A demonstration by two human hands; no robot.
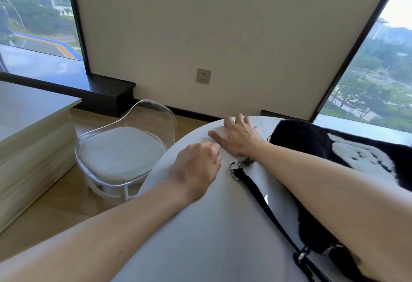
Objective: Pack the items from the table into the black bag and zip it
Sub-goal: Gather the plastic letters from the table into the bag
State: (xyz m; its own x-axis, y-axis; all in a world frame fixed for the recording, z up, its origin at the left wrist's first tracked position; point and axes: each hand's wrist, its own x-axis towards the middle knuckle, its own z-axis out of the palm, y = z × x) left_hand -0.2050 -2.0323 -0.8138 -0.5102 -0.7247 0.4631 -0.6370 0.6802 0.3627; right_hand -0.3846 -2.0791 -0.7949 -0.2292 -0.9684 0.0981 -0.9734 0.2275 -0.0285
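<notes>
The black furry bag (312,143) with a white pattern lies on the right of the round white table (211,226). Its black strap (265,210) and metal chain (245,162) trail across the tabletop toward me. My right hand (239,140) reaches over the chain to the table's far edge, where its fingers and thumb span a pale flat item (219,131), mostly hidden under the palm. Just left of it my left hand (196,165) rests with curled fingers. The fingertips touch a small blue-edged thing (218,144) by the right thumb, and whether they grip it is unclear.
A clear plastic chair with a white cushion (121,150) stands left of the table on the wooden floor. A pale cabinet (29,143) fills the left side. Behind are a wall with a socket (203,76) and windows on both sides.
</notes>
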